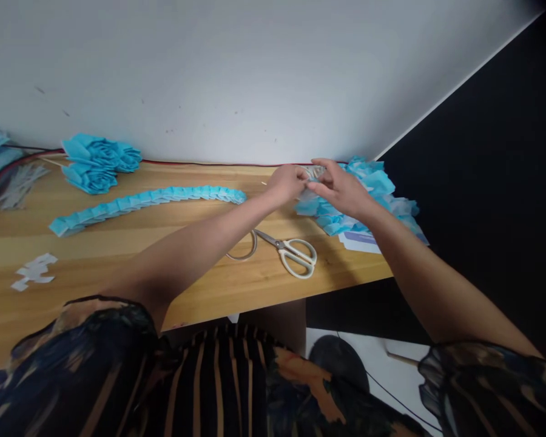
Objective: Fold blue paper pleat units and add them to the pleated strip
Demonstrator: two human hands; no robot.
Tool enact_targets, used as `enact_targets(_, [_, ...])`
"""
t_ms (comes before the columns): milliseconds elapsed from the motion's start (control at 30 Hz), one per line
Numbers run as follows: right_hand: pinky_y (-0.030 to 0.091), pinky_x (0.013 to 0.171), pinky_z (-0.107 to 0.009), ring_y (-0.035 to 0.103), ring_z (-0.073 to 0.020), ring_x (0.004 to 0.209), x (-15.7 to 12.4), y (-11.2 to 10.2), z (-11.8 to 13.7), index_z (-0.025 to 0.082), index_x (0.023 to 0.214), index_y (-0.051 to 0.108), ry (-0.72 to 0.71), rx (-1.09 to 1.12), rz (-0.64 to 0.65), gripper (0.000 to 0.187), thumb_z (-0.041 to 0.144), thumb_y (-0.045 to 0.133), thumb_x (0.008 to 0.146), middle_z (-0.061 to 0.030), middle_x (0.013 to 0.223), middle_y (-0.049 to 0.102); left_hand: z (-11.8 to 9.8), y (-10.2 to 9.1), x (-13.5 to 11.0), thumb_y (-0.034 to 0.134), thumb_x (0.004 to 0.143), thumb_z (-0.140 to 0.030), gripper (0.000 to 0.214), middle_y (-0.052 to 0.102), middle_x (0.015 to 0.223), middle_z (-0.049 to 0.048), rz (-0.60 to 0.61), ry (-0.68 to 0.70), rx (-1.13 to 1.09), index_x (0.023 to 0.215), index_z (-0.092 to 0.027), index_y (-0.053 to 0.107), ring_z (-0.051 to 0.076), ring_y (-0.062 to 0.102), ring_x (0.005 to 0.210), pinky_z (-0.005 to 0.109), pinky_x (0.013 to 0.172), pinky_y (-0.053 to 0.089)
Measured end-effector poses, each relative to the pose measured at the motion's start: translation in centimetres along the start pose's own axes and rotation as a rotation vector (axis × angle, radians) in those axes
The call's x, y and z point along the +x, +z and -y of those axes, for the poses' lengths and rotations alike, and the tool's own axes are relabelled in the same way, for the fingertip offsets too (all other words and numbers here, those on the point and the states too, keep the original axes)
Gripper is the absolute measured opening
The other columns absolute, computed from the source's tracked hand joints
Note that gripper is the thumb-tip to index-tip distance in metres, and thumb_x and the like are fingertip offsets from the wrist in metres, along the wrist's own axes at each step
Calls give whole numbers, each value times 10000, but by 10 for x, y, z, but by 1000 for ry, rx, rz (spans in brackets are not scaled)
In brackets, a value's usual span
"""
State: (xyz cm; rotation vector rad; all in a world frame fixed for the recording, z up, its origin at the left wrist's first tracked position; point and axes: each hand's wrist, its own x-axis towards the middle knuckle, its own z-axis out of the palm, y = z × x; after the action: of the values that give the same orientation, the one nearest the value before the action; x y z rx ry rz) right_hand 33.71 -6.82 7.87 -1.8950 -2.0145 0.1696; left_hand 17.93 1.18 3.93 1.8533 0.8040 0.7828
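Both my hands meet at the far right of the wooden table (118,255), near the wall. My left hand (287,183) is closed in a pinch, and my right hand (341,188) is closed opposite it; between them they hold a small pale item (313,173) that I cannot make out. Just beneath and beyond them lies a heap of blue and white folded paper pieces (373,194). White-handled scissors (291,250) lie on the table below my left forearm.
A long pleated blue paper strip (145,202) stretches across the table. Blue paper flowers (97,161) sit at the back left, near grey strips (18,185). White paper scraps (34,271) lie front left. A red cord (209,162) runs along the wall. The table's right edge drops off.
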Motion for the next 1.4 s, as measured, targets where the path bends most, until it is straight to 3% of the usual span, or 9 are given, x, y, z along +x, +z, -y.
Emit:
enact_targets(167, [564, 921, -456, 709, -378, 1183, -8, 2, -16, 211, 1572, 460, -33, -225, 36, 757, 340, 693, 863, -140, 1356, 727, 12, 1, 0, 616, 837, -134, 97, 671, 765, 24, -62, 45, 13, 761, -148, 675, 175, 602, 764, 313, 790, 467])
enact_targets(400, [561, 914, -422, 747, -341, 1113, -6, 6, -30, 204, 1414, 659, -34, -362, -29, 475, 250, 501, 968, -111, 1289, 773, 2, -13, -17, 548, 831, -44, 149, 642, 764, -21, -242, -85, -350, 773, -168, 608, 108, 574, 709, 234, 730, 460])
enact_targets(600, [558, 986, -463, 731, -334, 1156, -7, -7, -52, 227, 1379, 700, 9, -317, 4, 419, 305, 546, 998, -117, 1261, 780, -1, -84, -70, 634, 862, -168, 133, 620, 679, -5, -196, -235, -315, 730, -172, 627, 106, 570, 617, 218, 629, 472])
enact_targets(800, [561, 993, -381, 739, -235, 1121, -2, -30, -77, 214, 1679, 270, 193, 202, -144, 912, 178, 718, 884, -195, 1595, 525, 59, -172, -168, 702, 846, -478, 275, 671, 698, 21, -75, -390, 11, 933, -228, 775, 176, 571, 598, 280, 561, 471])
enact_targets(867, [558, 993, -364, 725, -227, 1139, -2, -34, -79, 190, 1660, 322, 220, 317, -141, 895, 194, 747, 873, -206, 1561, 558, 76, -191, -193, 725, 835, -531, 285, 629, 642, 10, -33, -331, 214, 895, -255, 766, 217, 605, 639, 322, 639, 522])
enact_targets(967, [545, 1028, -376, 693, -241, 1193, -4, -37, -78, 165, 1603, 440, 214, 350, -44, 776, 230, 743, 892, -193, 1408, 686, 77, -201, -208, 725, 832, -505, 248, 725, 843, 58, -200, -48, 553, 954, -293, 767, 312, 685, 874, 435, 853, 562])
enact_targets(1133, [568, 994, -404, 713, -249, 1112, -8, -38, -73, 226, 1633, 392, 165, 279, 172, 856, 245, 760, 860, -187, 1428, 667, 31, -154, -175, 596, 956, -353, 292, 749, 1218, 123, -215, 266, 680, 1182, -239, 741, 331, 690, 1154, 478, 1026, 528])
enact_targets(1300, [589, 994, -472, 739, -295, 1085, -14, -40, -72, 231, 1657, 334, 151, 184, 177, 912, 247, 725, 833, -174, 1400, 677, -1, -57, -89, 575, 963, -221, 341, 722, 1323, 129, 122, 357, 570, 1263, -167, 728, 301, 641, 1271, 451, 1111, 474])
enact_targets(1400, [616, 952, -496, 747, -307, 1065, -19, -38, -77, 268, 1658, 320, 115, 163, 131, 931, 259, 717, 816, -150, 1422, 665, -4, 2, -30, 638, 864, -96, 352, 730, 1315, 147, 151, 319, 347, 1184, -154, 770, 327, 639, 1272, 430, 1099, 452])
